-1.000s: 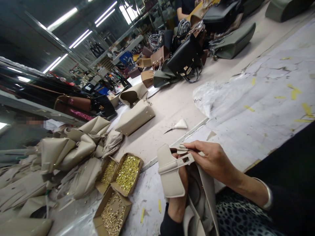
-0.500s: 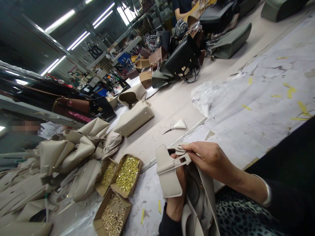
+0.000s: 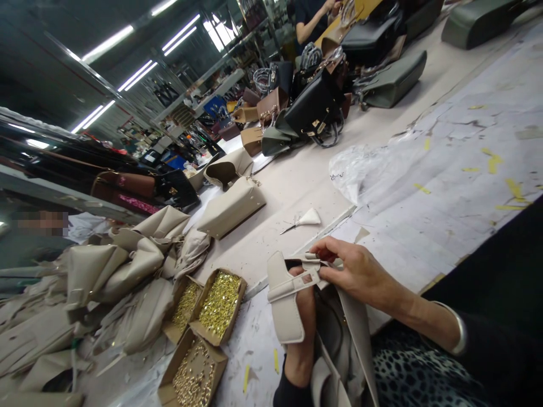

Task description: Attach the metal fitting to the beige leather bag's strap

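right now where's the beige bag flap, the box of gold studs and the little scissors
beige bag flap (image 3: 285, 314), head view, on its broad rounded lower panel, held by the left hand (image 3: 303, 333).
box of gold studs (image 3: 220, 298), head view, on the studs in the middle box.
scissors (image 3: 292, 225), head view, on the blades beside the white scrap.

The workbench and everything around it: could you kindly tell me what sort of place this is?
Most likely a handbag workshop: finished bags crowd the long table, unfinished beige bags lie heaped, and cardboard boxes of gold rivets sit beside them.
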`<state>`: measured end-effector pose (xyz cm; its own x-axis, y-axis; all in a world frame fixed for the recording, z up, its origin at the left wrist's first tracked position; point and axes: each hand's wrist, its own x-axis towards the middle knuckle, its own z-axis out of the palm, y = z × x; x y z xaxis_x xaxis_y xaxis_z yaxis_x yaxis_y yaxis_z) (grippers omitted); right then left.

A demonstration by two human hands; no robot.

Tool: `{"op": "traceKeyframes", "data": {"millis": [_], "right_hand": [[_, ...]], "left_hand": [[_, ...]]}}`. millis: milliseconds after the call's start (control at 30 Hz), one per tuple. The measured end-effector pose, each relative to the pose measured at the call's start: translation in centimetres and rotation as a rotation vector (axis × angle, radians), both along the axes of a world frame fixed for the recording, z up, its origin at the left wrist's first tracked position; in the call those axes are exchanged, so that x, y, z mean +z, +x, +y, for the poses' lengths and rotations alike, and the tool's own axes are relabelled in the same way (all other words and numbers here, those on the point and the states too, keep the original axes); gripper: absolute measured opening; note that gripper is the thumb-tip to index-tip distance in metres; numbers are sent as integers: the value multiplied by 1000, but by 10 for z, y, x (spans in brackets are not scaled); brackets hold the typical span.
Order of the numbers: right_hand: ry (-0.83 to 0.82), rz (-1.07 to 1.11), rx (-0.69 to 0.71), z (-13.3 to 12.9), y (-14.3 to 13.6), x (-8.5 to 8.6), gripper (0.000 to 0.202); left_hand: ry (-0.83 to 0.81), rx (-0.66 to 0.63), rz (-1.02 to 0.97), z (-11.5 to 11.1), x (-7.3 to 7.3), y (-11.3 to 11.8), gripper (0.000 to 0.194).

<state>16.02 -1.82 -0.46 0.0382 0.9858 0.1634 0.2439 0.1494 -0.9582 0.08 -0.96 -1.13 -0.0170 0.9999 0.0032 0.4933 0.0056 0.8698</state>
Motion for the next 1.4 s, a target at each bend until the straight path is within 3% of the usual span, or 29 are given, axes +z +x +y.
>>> {"op": "traceKeyframes", "data": {"millis": [167,433,600,1000,1400], "right_hand": [[70,-41,1,2,-4,-3,30],[157,-202,48,0,-1,-1,27],[225,-261,36,-2,-1,-3,26],[322,-388,-63,-10,-8,-9,24],[449,-547,-81,-5,-10,-14,27]], "left_hand": [[53,51,49,4,-1,-10,21],[52,50,21,6,4,-4,19],[28,-19,-121,4,5,-4,16],[45,-41,50,3,10,-1,19],[81,-96,-19,2,13,-1,14]]}}
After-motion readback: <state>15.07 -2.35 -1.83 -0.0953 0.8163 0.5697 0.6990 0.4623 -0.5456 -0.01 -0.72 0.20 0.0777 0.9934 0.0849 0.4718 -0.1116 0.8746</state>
